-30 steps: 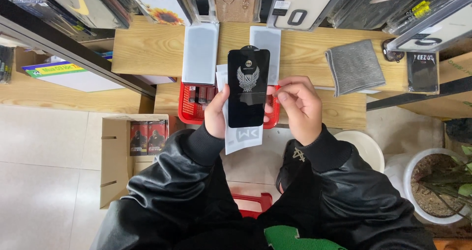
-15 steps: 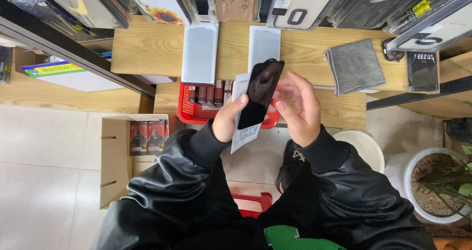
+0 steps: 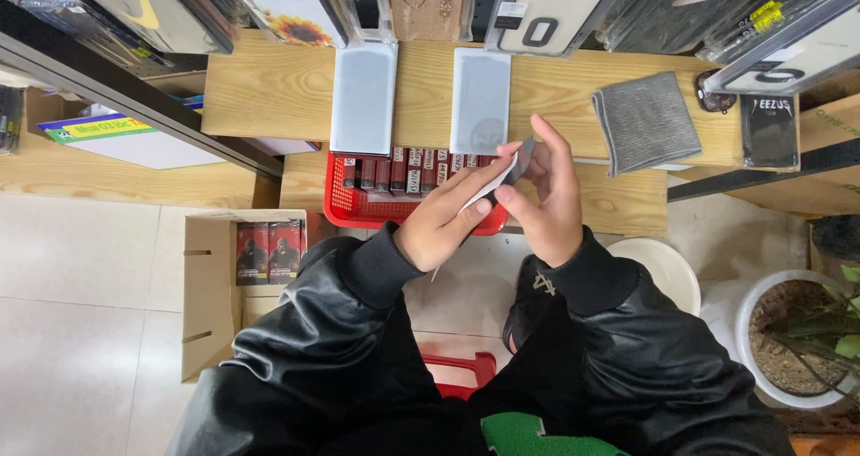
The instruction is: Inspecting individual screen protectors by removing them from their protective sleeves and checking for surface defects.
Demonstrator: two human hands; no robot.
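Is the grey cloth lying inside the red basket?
No, the grey cloth lies flat on the wooden shelf, to the right of the red basket, which holds small boxes.

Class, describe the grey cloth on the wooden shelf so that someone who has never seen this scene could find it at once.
Start at the long light wooden shelf running across the top of the view. Follow it to its right end, past the two white flat packets lying side by side. There lies the grey cloth, a soft, ribbed, slightly skewed square, unlike the smooth white packets and the small black package beside it.
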